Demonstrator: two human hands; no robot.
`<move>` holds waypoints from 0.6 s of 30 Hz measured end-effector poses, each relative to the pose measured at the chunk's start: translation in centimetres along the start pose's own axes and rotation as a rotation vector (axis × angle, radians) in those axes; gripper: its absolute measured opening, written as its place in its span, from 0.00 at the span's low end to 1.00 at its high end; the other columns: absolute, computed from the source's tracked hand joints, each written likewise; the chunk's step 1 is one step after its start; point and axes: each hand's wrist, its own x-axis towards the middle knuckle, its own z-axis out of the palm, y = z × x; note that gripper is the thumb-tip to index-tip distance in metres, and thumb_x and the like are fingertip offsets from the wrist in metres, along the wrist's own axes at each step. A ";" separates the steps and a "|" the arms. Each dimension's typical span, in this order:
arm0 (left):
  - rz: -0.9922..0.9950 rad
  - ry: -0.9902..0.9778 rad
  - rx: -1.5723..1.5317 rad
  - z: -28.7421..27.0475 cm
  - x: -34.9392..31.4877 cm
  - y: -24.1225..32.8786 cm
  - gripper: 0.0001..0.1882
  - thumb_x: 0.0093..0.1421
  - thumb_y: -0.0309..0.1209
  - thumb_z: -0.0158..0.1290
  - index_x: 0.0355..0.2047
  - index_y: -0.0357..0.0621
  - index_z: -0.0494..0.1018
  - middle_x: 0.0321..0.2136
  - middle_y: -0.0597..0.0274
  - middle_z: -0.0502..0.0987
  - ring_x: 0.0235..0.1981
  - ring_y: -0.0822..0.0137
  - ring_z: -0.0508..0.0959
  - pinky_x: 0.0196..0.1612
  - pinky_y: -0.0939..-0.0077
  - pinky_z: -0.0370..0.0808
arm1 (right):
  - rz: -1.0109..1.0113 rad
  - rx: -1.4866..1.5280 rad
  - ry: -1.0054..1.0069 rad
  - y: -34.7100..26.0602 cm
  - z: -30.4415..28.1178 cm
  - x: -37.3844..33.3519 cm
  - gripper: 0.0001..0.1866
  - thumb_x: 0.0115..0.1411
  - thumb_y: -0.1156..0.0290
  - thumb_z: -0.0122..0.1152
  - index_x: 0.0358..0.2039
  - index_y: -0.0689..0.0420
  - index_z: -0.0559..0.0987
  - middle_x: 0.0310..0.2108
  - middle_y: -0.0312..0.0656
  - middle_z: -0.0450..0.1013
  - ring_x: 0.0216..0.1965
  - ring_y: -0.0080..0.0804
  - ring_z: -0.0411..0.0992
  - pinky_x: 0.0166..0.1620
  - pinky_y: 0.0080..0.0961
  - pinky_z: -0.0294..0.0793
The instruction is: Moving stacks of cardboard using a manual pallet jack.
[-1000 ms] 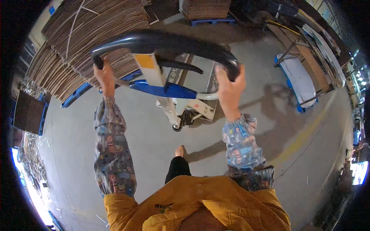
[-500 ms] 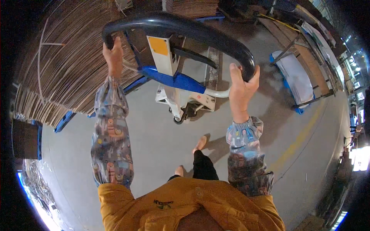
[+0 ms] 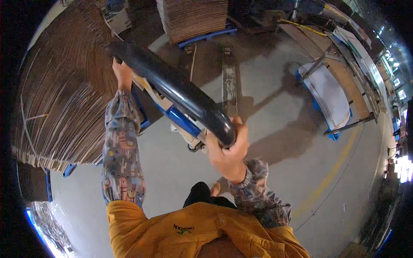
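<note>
A thick black handle (image 3: 176, 88) of a pallet jack slants across the view, its left end far from me and its right end close. My left hand (image 3: 123, 75) is closed around the far left end. At the near right end, my right hand (image 3: 228, 152) wraps round the grip with the thumb over it. Below the handle show the blue crossbar (image 3: 183, 120) and part of the white base. One pale, worn fork (image 3: 229, 81) lies along the floor ahead. Patterned sleeve covers reach up both forearms.
Tall stacks of brown cardboard sheets (image 3: 64, 94) stand at the left on blue pallets. Another cardboard stack (image 3: 193, 19) sits on a blue pallet (image 3: 208, 36) straight ahead. At the right is a rack with white sheets (image 3: 325, 92). A yellow line (image 3: 333, 172) runs along the floor.
The handle has turned, its right end swinging toward me and leftward with my right hand on it. The cardboard stack and pallet ahead have come into fuller view.
</note>
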 end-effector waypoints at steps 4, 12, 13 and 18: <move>-0.014 0.047 -0.083 0.1 -0.5 -0.8 0.15 0.53 0.28 0.47 0.40 0.33 0.66 0.35 0.58 0.72 0.35 0.67 0.70 0.39 0.77 0.66 | -0.061 0.051 -0.068 -0.3 -0.7 0.6 0.14 0.43 0.79 0.59 0.26 0.62 0.62 0.21 0.41 0.65 0.21 0.20 0.63 0.24 0.16 0.63; -0.186 0.014 -0.476 -0.3 -1.0 -0.6 0.01 0.53 0.24 0.44 0.28 0.42 0.64 0.16 0.71 0.64 0.12 0.77 0.61 0.14 0.81 0.57 | 0.029 0.031 -0.042 -2.3 1.0 -0.4 0.14 0.39 0.76 0.61 0.25 0.63 0.66 0.18 0.45 0.65 0.17 0.38 0.66 0.21 0.26 0.64; -0.172 0.001 -0.426 -1.2 -0.7 -0.2 0.01 0.53 0.25 0.44 0.28 0.43 0.64 0.15 0.71 0.63 0.12 0.77 0.61 0.14 0.80 0.57 | -0.004 0.047 -0.037 -2.8 1.4 -0.6 0.14 0.39 0.76 0.61 0.25 0.63 0.66 0.18 0.46 0.66 0.17 0.38 0.66 0.21 0.26 0.65; -0.182 0.065 -0.484 -2.7 -1.4 4.7 0.03 0.55 0.28 0.45 0.26 0.46 0.63 0.14 0.73 0.62 0.10 0.78 0.60 0.12 0.81 0.54 | -0.006 0.036 -0.071 -5.0 1.5 -0.8 0.15 0.40 0.76 0.61 0.26 0.63 0.65 0.22 0.48 0.68 0.20 0.35 0.68 0.25 0.23 0.66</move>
